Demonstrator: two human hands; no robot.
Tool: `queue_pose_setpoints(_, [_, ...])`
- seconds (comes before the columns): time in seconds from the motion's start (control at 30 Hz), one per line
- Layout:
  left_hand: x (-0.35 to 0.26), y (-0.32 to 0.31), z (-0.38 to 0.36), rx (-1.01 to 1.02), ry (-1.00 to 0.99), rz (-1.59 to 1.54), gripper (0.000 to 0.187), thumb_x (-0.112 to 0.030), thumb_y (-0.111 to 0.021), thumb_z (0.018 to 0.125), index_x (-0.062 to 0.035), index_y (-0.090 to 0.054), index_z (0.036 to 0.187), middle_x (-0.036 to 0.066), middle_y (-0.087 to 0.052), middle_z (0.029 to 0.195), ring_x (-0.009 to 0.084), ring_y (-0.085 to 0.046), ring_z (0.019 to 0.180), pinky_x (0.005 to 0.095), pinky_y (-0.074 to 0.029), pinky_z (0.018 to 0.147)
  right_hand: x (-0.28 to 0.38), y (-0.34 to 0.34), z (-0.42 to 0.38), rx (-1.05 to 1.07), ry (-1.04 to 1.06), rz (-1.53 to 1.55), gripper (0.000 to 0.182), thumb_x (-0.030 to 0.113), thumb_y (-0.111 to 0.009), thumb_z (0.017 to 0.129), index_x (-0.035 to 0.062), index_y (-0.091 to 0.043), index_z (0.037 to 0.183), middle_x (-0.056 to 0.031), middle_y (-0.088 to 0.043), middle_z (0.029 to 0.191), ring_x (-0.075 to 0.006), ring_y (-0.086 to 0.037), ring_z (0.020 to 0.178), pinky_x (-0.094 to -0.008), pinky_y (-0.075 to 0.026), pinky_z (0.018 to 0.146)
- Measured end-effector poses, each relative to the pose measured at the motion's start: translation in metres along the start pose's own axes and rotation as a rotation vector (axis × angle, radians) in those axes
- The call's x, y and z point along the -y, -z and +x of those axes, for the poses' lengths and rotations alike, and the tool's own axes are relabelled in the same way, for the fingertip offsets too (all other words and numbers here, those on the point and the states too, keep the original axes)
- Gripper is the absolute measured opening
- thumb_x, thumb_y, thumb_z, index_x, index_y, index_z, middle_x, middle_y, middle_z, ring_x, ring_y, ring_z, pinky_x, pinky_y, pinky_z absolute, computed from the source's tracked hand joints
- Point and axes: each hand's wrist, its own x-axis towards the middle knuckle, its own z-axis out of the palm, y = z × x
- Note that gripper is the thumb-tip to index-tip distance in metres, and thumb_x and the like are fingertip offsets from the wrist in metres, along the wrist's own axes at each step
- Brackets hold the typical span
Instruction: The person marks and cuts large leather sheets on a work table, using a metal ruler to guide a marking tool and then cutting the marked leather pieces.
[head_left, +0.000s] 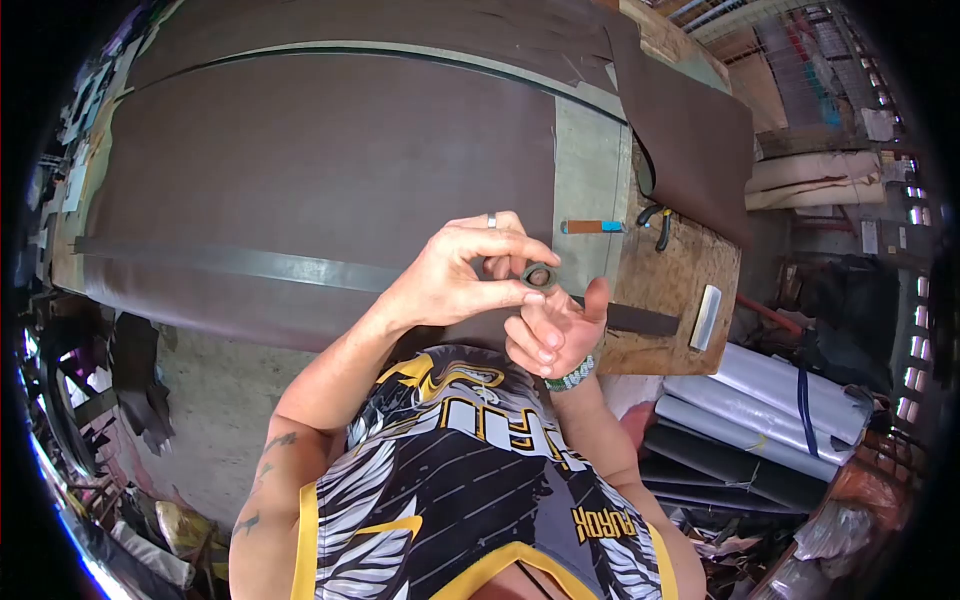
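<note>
My left hand [465, 265], with a metal band on one finger, pinches a small dark green ring-shaped piece [538, 275] between thumb and fingers. What looks like a fingertip shows inside that ring. Just to the right and nearer my body is my right hand [555, 330], palm up, its fingers loosely curled and its thumb held apart. It touches the ring at a fingertip and wears a braided bracelet on the wrist. Both hands are above the near edge of a large dark brown sheet [330, 160].
A long metal straightedge [290, 268] lies along the sheet. Beyond my hands are a brown-and-blue tool [592, 227], black-handled pliers [657, 226] and a metal-faced block [706, 317] on the wooden table [690, 265]. Silvery rolls [770, 400] are stacked at the lower right.
</note>
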Motion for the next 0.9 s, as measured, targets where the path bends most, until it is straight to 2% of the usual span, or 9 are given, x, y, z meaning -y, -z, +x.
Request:
queue_pose_setpoints(0.17, [-0.011, -0.002, -0.004, 0.007, 0.065, 0.111, 0.053, -0.012, -0.091, 0.075, -0.0033, -0.074, 0.125, 0.001, -0.065, 0.086, 0.0099, -0.056, 0.076, 0.0272, -0.048, 0.071, -0.007, -0.005, -0.007, -0.049, 0.093, -0.113, 0.085, 0.067, -0.046, 0.102, 0.003, -0.036, 0.158, -0.0242, -0.068, 0.111, -0.0314, -0.063, 0.089, -0.0379, -0.054, 0.065])
queue_pose_setpoints(0.3, [-0.009, -0.013, -0.025, -0.097, 0.264, -0.141, 0.054, -0.011, -0.09, 0.079, 0.0, -0.07, 0.128, 0.001, -0.068, 0.093, 0.0092, -0.061, 0.084, 0.0276, -0.052, 0.078, -0.004, -0.029, -0.015, -0.365, 0.193, -0.892, 0.072, 0.048, -0.054, 0.106, -0.0004, -0.037, 0.156, -0.0239, -0.068, 0.12, -0.0303, -0.068, 0.095, -0.0408, -0.057, 0.075])
queue_pose_setpoints(0.33, [-0.006, -0.016, -0.03, -0.113, 0.284, -0.145, 0.053, -0.01, -0.089, 0.08, 0.0005, -0.069, 0.128, 0.001, -0.068, 0.095, 0.0091, -0.062, 0.085, 0.0276, -0.052, 0.079, -0.005, -0.033, -0.018, -0.458, 0.22, -1.02, 0.059, 0.023, -0.066, 0.101, -0.0037, -0.047, 0.149, -0.0209, -0.071, 0.114, -0.027, -0.07, 0.095, -0.0393, -0.058, 0.08])
queue_pose_setpoints(0.47, [0.01, -0.023, -0.042, -0.152, 0.328, -0.174, 0.038, -0.005, -0.084, 0.086, 0.0016, -0.07, 0.121, 0.003, -0.07, 0.101, 0.0091, -0.064, 0.09, 0.0261, -0.052, 0.082, -0.002, -0.053, -0.024, -0.399, 0.181, -1.87, 0.062, 0.003, -0.081, 0.082, -0.0056, -0.059, 0.139, -0.017, -0.074, 0.104, -0.0221, -0.07, 0.084, -0.034, -0.057, 0.08])
queue_pose_setpoints(0.6, [0.017, -0.038, -0.041, -0.205, 0.381, -0.214, 0.037, -0.001, -0.082, 0.087, 0.0024, -0.068, 0.121, 0.006, -0.071, 0.105, 0.0095, -0.067, 0.093, 0.0246, -0.055, 0.082, 0.017, -0.078, -0.04, -0.445, 0.028, -1.94, 0.064, 0.003, -0.081, 0.08, -0.0002, -0.062, 0.141, -0.0139, -0.075, 0.103, -0.019, -0.069, 0.083, -0.0327, -0.057, 0.079])
queue_pose_setpoints(0.7, [0.021, -0.053, -0.036, -0.32, 0.383, -0.286, 0.04, 0.001, -0.081, 0.087, 0.0022, -0.064, 0.123, 0.011, -0.072, 0.107, 0.0129, -0.07, 0.088, 0.0269, -0.06, 0.079, 0.053, -0.071, -0.064, -0.52, 0.102, -1.999, 0.048, 0.006, -0.074, 0.088, -0.0011, -0.066, 0.134, -0.0122, -0.076, 0.097, -0.0184, -0.071, 0.079, -0.0313, -0.058, 0.077])
queue_pose_setpoints(0.8, [0.025, -0.076, -0.026, -0.367, 0.326, -0.463, 0.038, -0.003, -0.076, 0.093, 0.0009, -0.062, 0.127, 0.02, -0.073, 0.114, 0.019, -0.074, 0.082, 0.0324, -0.062, 0.077, 0.108, -0.018, -0.085, -0.784, 0.098, -2.196, 0.034, 0.013, -0.067, 0.097, 0.0014, -0.069, 0.128, -0.0164, -0.076, 0.097, -0.0244, -0.074, 0.081, -0.0353, -0.058, 0.076])
queue_pose_setpoints(0.83, [0.029, -0.081, -0.023, -0.374, 0.354, -0.512, 0.037, -0.006, -0.075, 0.095, 0.0004, -0.062, 0.128, 0.021, -0.073, 0.115, 0.0197, -0.074, 0.082, 0.0328, -0.062, 0.076, 0.128, 0.008, -0.093, -0.824, 0.111, -2.307, 0.032, 0.017, -0.065, 0.099, 0.0014, -0.069, 0.126, -0.018, -0.076, 0.099, -0.0318, -0.073, 0.085, -0.0403, -0.058, 0.079])
queue_pose_setpoints(0.9, [0.036, -0.095, -0.019, -0.388, 0.425, -0.617, 0.035, -0.013, -0.072, 0.099, -0.0005, -0.062, 0.13, 0.023, -0.072, 0.117, 0.0212, -0.074, 0.082, 0.0336, -0.062, 0.076, 0.161, 0.053, -0.108, -0.779, 0.109, -2.564, 0.031, 0.01, -0.063, 0.097, 0.002, -0.068, 0.127, -0.0165, -0.071, 0.116, -0.0337, -0.068, 0.103, -0.0428, -0.055, 0.09])
